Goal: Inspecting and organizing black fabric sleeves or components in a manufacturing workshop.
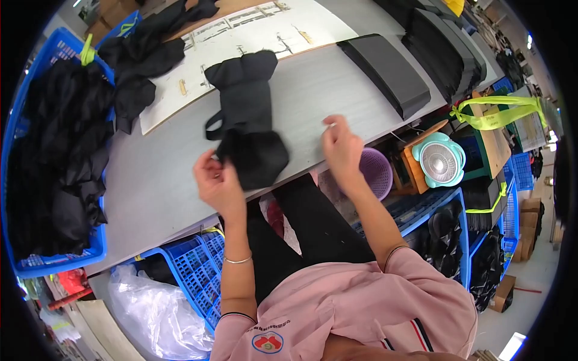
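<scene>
A black sewn fabric piece lies lengthwise on the grey table in front of me, with a narrow loop at its left side. Its near end is a wide flap, blurred by motion and reaching the table's front edge. My left hand is closed at the left edge of this flap, thumb and fingers pinching the cloth. Apart from the piece, to its right, my right hand hovers over the table's front edge. Its thumb and forefinger are pressed together; whatever is between them is too small to make out.
On the left stands a blue basket heaped with black fabric pieces. A white board lies at the back. Black flat panels are stacked at the back right. Below the table's right side are a purple bin and a teal fan.
</scene>
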